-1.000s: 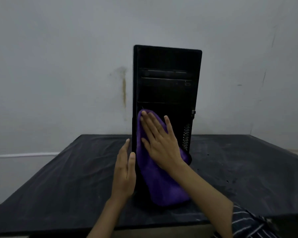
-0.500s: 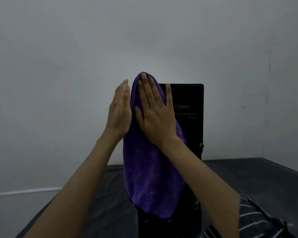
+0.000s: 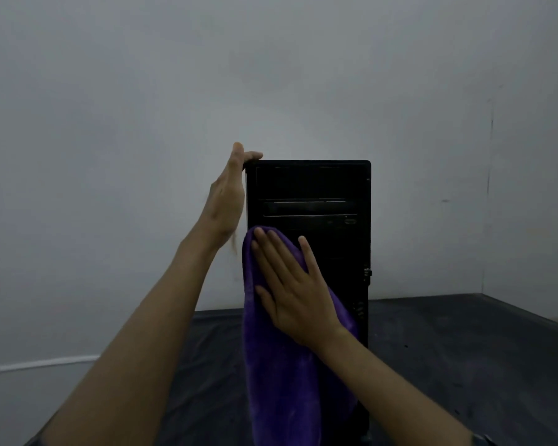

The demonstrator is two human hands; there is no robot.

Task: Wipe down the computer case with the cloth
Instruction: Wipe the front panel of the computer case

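A black computer case (image 3: 332, 188) stands upright on a dark table, its front panel facing me. A purple cloth (image 3: 277, 381) hangs down the left half of that panel. My right hand (image 3: 290, 294) lies flat on the cloth with straight fingers and presses it against the middle of the front. My left hand (image 3: 227, 201) rests flat against the case's upper left side, its thumb lying over the top left corner. The cloth and my right arm hide the lower left part of the case.
The dark table (image 3: 464, 349) spreads to both sides of the case and meets a plain grey wall (image 3: 110, 156) behind it. A wall corner shows at the far right.
My right hand has slid the cloth down from the top of the front panel to its middle. My left hand stays at the top left corner, its thumb now over the top edge.
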